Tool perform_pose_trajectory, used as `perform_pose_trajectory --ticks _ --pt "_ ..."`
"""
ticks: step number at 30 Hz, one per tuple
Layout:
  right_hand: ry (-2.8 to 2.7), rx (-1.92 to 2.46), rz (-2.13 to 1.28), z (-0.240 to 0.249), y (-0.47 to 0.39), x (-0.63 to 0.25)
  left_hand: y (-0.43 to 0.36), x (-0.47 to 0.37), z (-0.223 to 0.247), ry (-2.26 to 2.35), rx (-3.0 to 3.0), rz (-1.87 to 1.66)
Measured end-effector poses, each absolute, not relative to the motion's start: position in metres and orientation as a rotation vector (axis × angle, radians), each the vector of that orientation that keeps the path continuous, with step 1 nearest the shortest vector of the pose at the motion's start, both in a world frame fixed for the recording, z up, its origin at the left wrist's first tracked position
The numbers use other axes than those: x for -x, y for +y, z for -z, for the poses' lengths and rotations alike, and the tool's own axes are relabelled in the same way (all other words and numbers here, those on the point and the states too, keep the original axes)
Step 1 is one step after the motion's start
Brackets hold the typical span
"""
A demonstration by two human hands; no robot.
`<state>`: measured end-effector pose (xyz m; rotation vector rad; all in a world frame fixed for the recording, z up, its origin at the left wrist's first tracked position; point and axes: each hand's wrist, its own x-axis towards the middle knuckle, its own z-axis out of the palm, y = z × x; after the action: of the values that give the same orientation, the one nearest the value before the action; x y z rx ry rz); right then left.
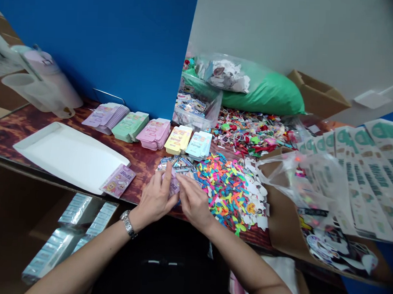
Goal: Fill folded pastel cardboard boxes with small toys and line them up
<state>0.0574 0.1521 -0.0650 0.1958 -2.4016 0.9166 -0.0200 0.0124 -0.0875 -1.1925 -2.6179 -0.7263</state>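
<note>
Between both hands is a small purple box (174,186), partly covered by fingers. My left hand (154,198) grips it from the left, index finger raised along its edge. On the other side my right hand (194,200) has its fingers closed against the box's top edge. Printed cards (179,162) lie just behind the hands. To the right spreads a heap of small bright coloured pieces (225,194). Another purple box (118,181), made up, leans at the corner of a white tray (69,153) on the left.
Flat carton stacks line the back: purple (105,116), green (130,126), pink (153,133), yellow (179,140) and blue (198,145). Behind are a clear bin (198,116) and a trinket heap (250,130). White cutouts (256,196) and a cardboard box (281,221) stand right.
</note>
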Motion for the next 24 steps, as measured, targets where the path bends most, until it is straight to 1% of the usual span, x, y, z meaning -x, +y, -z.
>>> perform_pose_trajectory --ticks 3,8,13,16,19,22,24 --pt "-2.443 -0.19 -1.037 0.065 0.154 -0.057 -0.007 0.02 0.082 -2.652 1.201 0.638" --pt "-2.49 -0.134 -1.024 0.071 0.153 -0.053 -0.047 0.035 0.085 -2.684 0.94 0.301" --pt "-2.524 -0.203 -1.041 0.076 0.148 -0.051 -0.065 0.044 0.103 -2.734 0.837 0.259" --pt "-2.54 -0.174 -1.05 0.075 0.151 -0.054 -0.068 0.055 0.102 -2.725 0.874 0.239" --pt "-2.554 -0.144 -1.039 0.076 0.156 -0.059 -0.071 0.099 0.087 -2.718 0.766 0.313" --pt "-2.558 -0.13 -1.022 0.079 0.16 -0.061 -0.075 0.178 0.068 -2.749 0.512 0.461" --pt "-2.558 -0.126 -1.006 0.081 0.16 -0.061 -0.075 0.234 0.06 -2.797 0.29 0.486"
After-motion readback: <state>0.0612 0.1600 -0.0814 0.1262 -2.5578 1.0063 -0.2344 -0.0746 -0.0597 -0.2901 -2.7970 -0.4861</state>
